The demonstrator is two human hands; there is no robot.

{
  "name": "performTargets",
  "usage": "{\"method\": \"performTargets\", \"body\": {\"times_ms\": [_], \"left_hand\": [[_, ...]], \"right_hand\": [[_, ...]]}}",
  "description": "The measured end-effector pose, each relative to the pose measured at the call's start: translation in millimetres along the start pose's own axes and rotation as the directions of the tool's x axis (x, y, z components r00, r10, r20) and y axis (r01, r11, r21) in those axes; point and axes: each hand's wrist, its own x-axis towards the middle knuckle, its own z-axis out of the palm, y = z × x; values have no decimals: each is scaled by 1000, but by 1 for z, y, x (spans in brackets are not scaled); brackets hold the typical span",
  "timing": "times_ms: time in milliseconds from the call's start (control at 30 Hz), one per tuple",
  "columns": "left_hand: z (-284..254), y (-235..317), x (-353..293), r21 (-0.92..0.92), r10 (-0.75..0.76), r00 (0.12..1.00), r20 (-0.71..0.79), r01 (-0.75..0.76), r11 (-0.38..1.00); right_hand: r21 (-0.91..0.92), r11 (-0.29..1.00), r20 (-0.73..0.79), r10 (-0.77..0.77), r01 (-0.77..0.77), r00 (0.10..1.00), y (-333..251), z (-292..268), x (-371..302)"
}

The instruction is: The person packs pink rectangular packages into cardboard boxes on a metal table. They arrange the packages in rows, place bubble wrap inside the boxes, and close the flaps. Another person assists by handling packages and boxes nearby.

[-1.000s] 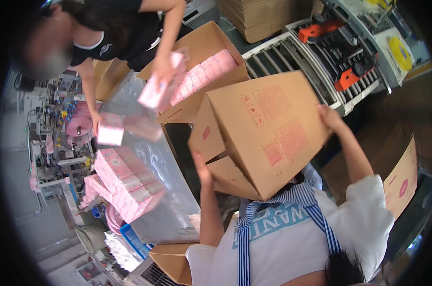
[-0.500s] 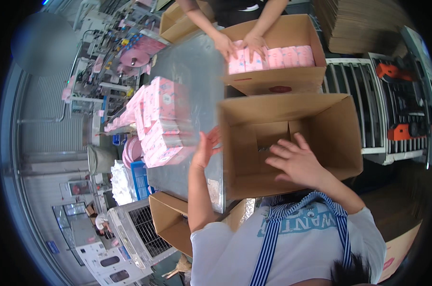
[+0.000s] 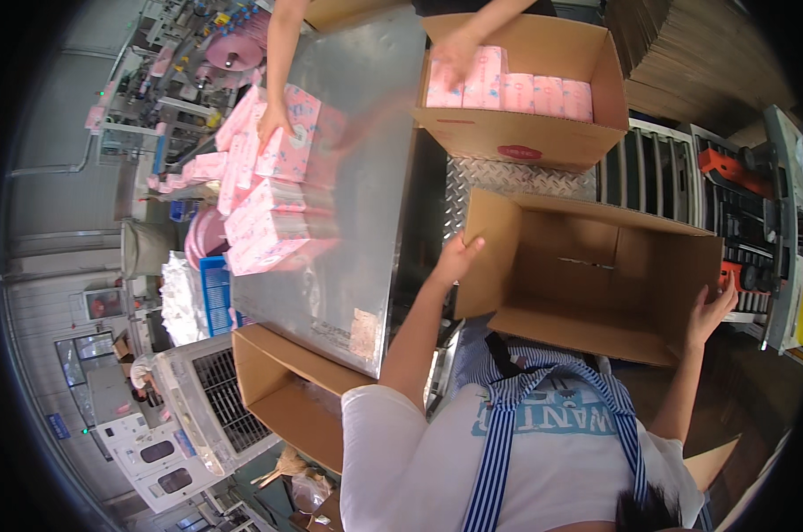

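Observation:
An open cardboard box [image 3: 588, 332] stands in front of me, with bare brown walls and a narrow slit inside. My left hand [image 3: 457, 259] is closed on the edge of its left side, the thumb lying against the cardboard. At the opposite end, my right hand [image 3: 712, 312] grips the right edge, some fingers reaching up along the outside. Farther off, a second cardboard box [image 3: 561, 137] holds a row of pink tissue packs [image 3: 548, 96]. A co-worker's blurred hand [image 3: 455, 58] is over those packs, and the co-worker's other hand [image 3: 276, 120] touches the stacked pink packs [image 3: 273, 226].
A metal table [image 3: 357, 239] carries the stacked packs on my left. Beyond the boxes lie a tread plate [image 3: 517, 180] and a roller conveyor [image 3: 658, 173]. Flat cardboard sheets [image 3: 685, 71] are piled at the far right. Another open box [image 3: 286, 381] sits at the near left.
My left hand has taken hold of the box's left side, and my right hand has gone from its opening to its right edge. The box shifted right. One co-worker hand moved to the stacked packs.

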Motion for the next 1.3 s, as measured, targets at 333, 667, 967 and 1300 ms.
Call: {"method": "performTargets", "body": {"times_ms": [333, 667, 967, 1300], "left_hand": [[-46, -35, 54, 971, 234, 943, -236, 218, 101], [-335, 175, -43, 993, 411, 911, -46, -2, 115], [-500, 187, -100, 825, 79, 822, -564, 557, 92], [-445, 83, -225, 9, -446, 797, -407, 491, 871]], "right_hand": [[203, 886, 691, 172, -417, 702, 0, 32, -6], [-34, 996, 418, 87, -81, 904, -122, 128, -90], [386, 901, 619, -410, 195, 670, -386, 161, -170], [146, 693, 706, -573, -706, -416, -591, 167, -316]]}}
